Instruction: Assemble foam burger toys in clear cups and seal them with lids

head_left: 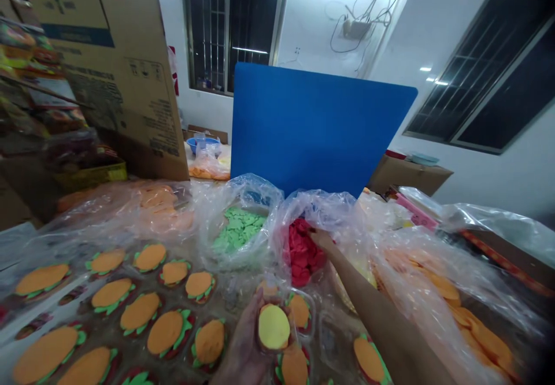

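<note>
Right hand (321, 238) inside open-rimmed bag (344, 208)

Workshop — bagged red pieces (301, 258), carton (139, 113) (large)

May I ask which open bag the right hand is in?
The bag of red pieces: the right hand touches them; no hand is in the green-filled bag to its left.

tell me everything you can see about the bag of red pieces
The bag of red pieces is clear, crinkled, plastic-looking and open at the mouth. A heap of flat red pieces shows inside. It sits before the blue board, beside the bag of green pieces. The right hand reaches in at the pieces, its grip unclear.
</note>
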Available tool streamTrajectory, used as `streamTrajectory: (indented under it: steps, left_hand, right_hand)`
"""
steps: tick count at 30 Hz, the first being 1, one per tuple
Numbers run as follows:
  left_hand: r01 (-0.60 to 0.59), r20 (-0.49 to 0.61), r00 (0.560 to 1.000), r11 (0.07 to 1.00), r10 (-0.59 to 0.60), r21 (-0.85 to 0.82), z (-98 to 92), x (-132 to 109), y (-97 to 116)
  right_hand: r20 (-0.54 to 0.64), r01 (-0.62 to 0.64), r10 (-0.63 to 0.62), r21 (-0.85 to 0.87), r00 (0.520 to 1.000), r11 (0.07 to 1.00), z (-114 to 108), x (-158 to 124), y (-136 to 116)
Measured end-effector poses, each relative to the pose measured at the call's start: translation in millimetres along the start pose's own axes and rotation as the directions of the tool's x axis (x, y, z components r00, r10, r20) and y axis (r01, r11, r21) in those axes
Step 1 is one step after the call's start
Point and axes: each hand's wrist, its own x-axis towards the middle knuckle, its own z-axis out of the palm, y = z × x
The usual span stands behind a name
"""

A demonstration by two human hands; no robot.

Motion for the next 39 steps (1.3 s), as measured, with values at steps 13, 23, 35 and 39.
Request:
streamTrajectory:
  steps: [13, 23, 35, 39]
  left_hand:
    - [-0.034, 0.083, 0.996, 0.996, 0.041, -0.082, 0.5, -9.3, 3.8]
    - [0.022, 0.085, 0.996, 0.968, 0.000, -0.249, -20.5, -26.4, 18.3]
    - [-0.012, 0.063, 0.998, 0.956, 0.032, -0.293, -33.2, -45.4, 34.0]
    - [-0.031, 0.057, 0.997, 0.950, 0.051, -0.310, -33.8, -51.7, 34.5]
  right_hand:
    - [0.391, -0.075, -0.180, 0.554, 0.903, 0.829, -39.1, -109.1, -72.1]
    - [0.468, 0.794, -0.747, 0.143, 0.471, 0.590, -26.0, -181.8, -145.7]
    - [0.555, 0.691, -0.640, 0.153, 0.531, 0.706, -7.1, -189.0, -180.0]
    - [0.546, 0.684, -0.613, 0.095, 0.571, 0.723, -5.3, -204.0, -181.8]
